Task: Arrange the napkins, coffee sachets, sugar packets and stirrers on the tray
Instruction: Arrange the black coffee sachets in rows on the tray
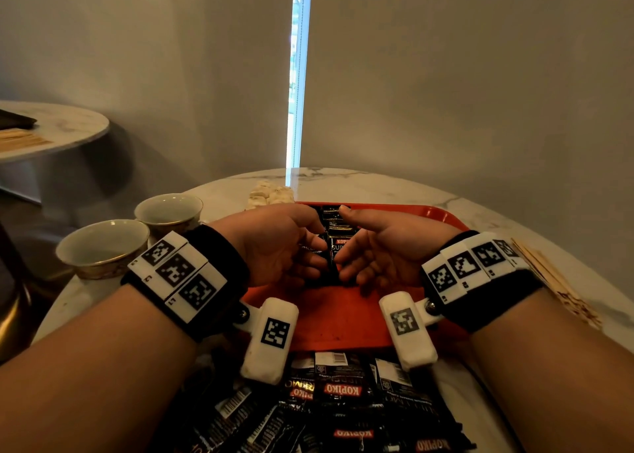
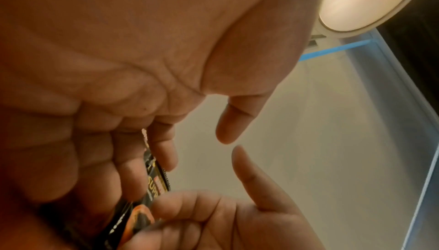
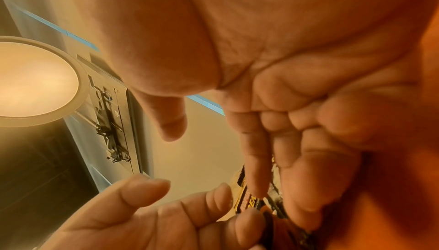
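Head view: left hand (image 1: 274,243) and right hand (image 1: 380,250) press fingers against a row of black coffee sachets (image 1: 338,233) on the red plastic tray (image 1: 343,318); count unclear. Two white ceramic cups (image 1: 103,246) left. Wrist views: both hands' fingers curl round the sachet row's sides (image 2: 154,179) (image 3: 247,196).
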Tool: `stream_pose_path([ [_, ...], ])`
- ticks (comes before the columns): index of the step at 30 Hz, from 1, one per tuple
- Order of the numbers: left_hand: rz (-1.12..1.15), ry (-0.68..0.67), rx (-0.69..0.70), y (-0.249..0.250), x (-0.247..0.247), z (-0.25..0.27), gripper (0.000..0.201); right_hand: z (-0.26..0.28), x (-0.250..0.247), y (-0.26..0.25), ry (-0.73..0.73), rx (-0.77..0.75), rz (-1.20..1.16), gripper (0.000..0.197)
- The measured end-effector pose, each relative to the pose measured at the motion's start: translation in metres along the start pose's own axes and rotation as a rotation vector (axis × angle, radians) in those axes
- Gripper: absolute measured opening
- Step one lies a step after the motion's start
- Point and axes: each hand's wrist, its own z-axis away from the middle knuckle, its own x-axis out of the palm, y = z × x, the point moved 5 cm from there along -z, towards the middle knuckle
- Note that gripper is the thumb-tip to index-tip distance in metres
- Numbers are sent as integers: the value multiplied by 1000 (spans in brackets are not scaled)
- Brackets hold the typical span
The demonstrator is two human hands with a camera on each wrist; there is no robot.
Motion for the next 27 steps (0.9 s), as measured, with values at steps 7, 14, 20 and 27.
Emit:
stream_pose_path([
  [7,34,29,19,2,1,1,21,0,-4,-1,26,-10,-41,71],
  [14,166,28,73,8,0,4,16,0,-6,-3,29,-42,-26,68],
  [20,466,112,266,26,-22,16,17,32,-2,-34,107,-281,-72,46],
  [27,597,156,330,29,-29,29,21,84,26,-60,128,-391,269,37],
])
